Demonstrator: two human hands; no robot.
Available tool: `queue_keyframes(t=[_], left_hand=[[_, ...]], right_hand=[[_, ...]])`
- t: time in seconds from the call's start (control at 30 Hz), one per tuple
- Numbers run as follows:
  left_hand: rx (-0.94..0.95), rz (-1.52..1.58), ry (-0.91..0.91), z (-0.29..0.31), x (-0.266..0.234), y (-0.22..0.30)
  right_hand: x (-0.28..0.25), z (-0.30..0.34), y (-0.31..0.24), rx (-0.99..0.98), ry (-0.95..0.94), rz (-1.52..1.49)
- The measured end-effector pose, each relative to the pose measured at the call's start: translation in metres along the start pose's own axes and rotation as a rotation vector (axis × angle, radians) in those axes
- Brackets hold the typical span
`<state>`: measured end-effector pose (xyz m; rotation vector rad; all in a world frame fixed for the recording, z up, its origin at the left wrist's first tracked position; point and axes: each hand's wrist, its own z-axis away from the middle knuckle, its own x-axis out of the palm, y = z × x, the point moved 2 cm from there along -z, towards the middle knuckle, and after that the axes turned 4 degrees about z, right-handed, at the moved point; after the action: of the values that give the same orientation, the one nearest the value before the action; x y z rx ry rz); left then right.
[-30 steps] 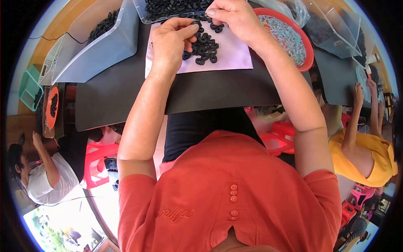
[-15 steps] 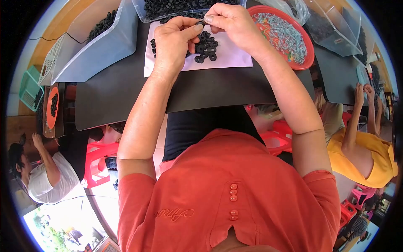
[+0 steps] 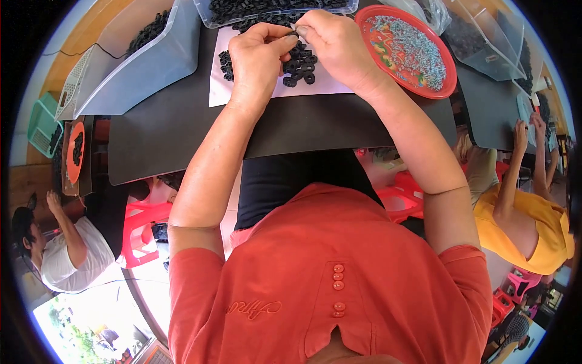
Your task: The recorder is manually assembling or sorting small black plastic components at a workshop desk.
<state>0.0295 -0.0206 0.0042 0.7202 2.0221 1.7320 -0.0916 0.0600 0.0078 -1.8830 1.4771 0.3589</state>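
Note:
Over the far part of the table, my left hand (image 3: 256,59) pinches a small black part (image 3: 294,34) between thumb and fingertips; most of it is hidden. Against that part my right hand (image 3: 337,51) brings its own closed thumb and forefinger. Whatever sits between the right fingertips is too small to name. Under both hands lies a white sheet (image 3: 220,92), bearing a loose pile of small black ring-shaped parts (image 3: 299,65). To the right of my right hand stands a round red tray (image 3: 449,76) with many tiny silvery pieces (image 3: 418,54) spread over its patterned bottom.
A clear bin (image 3: 276,19) of black parts stands beyond the sheet. Larger translucent bins (image 3: 160,67) flank the dark table (image 3: 176,142) at left and right (image 3: 485,57). People sit at either side, one in white (image 3: 82,255), one in yellow (image 3: 521,224).
My right hand has tipped slightly downward, its fingertips staying at the black part. My left hand has shifted a little to the right. The view has moved slightly.

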Motion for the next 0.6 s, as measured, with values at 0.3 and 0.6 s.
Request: queue_keyframes(t=[0.3, 0.6], left_hand=[[0.006, -0.054, -0.044, -0.001, 0.000, -0.006], [0.141, -0.181, 0.003, 0.000, 0.002, -0.013]], right_hand=[[0.001, 0.003, 0.002, 0.056, -0.026, -0.005], [0.007, 0.007, -0.003, -0.017, 0.012, 0.175]])
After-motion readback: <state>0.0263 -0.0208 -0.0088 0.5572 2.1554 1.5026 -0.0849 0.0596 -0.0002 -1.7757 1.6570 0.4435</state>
